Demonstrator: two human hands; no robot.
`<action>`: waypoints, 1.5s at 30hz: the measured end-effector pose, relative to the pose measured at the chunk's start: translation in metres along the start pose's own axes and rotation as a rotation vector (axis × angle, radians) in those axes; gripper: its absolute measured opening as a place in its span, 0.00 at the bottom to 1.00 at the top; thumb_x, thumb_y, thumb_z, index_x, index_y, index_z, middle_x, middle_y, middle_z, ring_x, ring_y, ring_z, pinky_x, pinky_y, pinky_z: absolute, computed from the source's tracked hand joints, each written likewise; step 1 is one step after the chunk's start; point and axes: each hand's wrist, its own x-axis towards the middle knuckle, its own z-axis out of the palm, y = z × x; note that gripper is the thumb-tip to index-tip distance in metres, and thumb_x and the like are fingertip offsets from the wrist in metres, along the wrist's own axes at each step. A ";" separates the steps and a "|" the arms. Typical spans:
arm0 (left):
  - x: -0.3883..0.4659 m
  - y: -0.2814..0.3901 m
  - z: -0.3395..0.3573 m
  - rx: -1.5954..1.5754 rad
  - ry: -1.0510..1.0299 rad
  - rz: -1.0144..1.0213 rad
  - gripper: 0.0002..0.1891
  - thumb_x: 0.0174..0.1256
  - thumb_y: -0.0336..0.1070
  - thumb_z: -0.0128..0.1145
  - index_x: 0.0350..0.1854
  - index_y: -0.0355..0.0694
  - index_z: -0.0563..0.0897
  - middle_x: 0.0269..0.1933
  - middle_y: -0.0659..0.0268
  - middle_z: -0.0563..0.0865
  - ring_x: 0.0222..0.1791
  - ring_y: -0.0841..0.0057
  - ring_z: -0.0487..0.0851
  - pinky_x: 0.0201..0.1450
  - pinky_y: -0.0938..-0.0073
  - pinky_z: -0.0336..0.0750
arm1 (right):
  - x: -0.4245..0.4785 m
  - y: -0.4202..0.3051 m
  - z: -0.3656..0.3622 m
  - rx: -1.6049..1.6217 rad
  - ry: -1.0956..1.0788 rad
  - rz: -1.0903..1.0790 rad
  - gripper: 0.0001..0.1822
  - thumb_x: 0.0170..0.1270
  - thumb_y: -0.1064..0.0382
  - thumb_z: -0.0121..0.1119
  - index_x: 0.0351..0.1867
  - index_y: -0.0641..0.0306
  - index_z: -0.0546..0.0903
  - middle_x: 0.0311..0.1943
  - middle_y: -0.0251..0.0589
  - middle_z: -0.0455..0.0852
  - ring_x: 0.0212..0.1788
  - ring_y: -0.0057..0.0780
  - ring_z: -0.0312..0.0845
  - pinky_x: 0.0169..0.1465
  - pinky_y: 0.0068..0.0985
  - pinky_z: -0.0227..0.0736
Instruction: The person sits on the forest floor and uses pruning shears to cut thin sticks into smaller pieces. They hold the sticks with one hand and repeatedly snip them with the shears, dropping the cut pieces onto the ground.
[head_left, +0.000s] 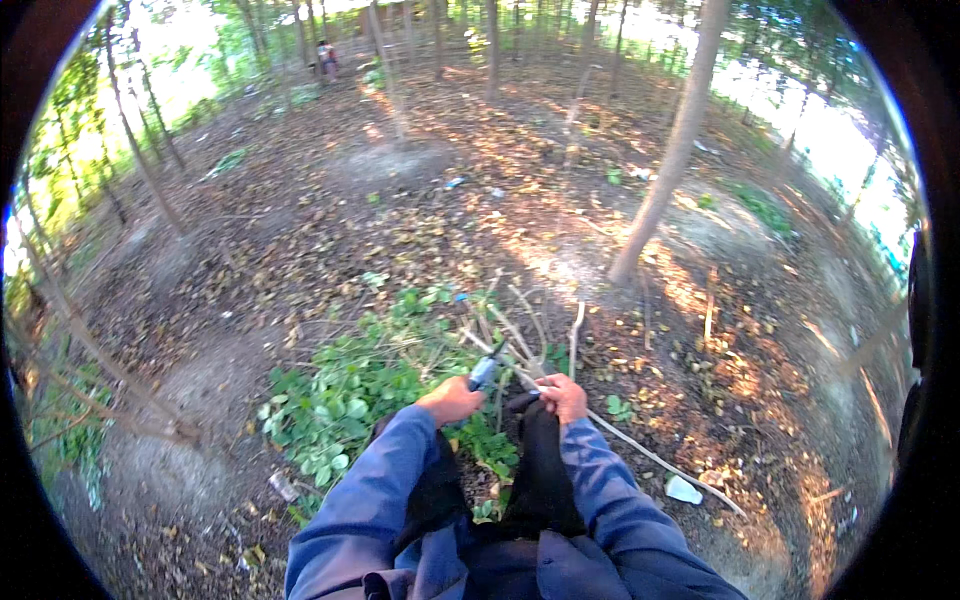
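Note:
My left hand (454, 399) is closed around the handle of a cutting tool (486, 367), probably pruning shears, whose dark tip lies against a pale branch. That long, thin branch (645, 450) is held by my right hand (564, 396); it runs from beyond the tool back past my right forearm to the ground at lower right. Several bare cut-looking stems (516, 330) fan out just beyond both hands. Green leafy cuttings or plants (345, 405) spread on the ground to the left of my hands and between my legs.
A tree trunk (671, 165) rises at the right front, and a branching one (105, 360) leans at the left. Leaf litter (337, 247) covers much of the soil. A white piece of litter (683, 490) lies at lower right. Far off stands a person (328, 60) among trees.

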 end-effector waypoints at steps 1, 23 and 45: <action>0.001 -0.003 -0.002 -0.014 0.029 -0.012 0.21 0.48 0.44 0.60 0.41 0.33 0.78 0.32 0.60 0.82 0.31 0.74 0.78 0.37 0.72 0.72 | 0.003 0.004 -0.003 0.041 0.004 -0.004 0.10 0.51 0.66 0.62 0.36 0.64 0.79 0.20 0.33 0.79 0.15 0.15 0.66 0.19 0.14 0.59; 0.007 0.030 0.088 0.040 0.194 0.355 0.26 0.55 0.37 0.56 0.58 0.40 0.69 0.45 0.44 0.80 0.48 0.50 0.79 0.50 0.60 0.73 | -0.018 -0.003 -0.013 -0.153 -0.199 0.207 0.14 0.43 0.62 0.66 0.36 0.55 0.84 0.30 0.22 0.81 0.31 0.12 0.70 0.32 0.15 0.60; -0.021 0.052 0.101 -0.013 0.417 0.296 0.22 0.47 0.35 0.60 0.47 0.42 0.73 0.41 0.52 0.81 0.43 0.52 0.80 0.44 0.62 0.75 | -0.044 -0.026 0.022 0.044 -0.292 -0.002 0.19 0.51 0.71 0.60 0.48 0.64 0.81 0.52 0.35 0.79 0.55 0.27 0.70 0.61 0.23 0.56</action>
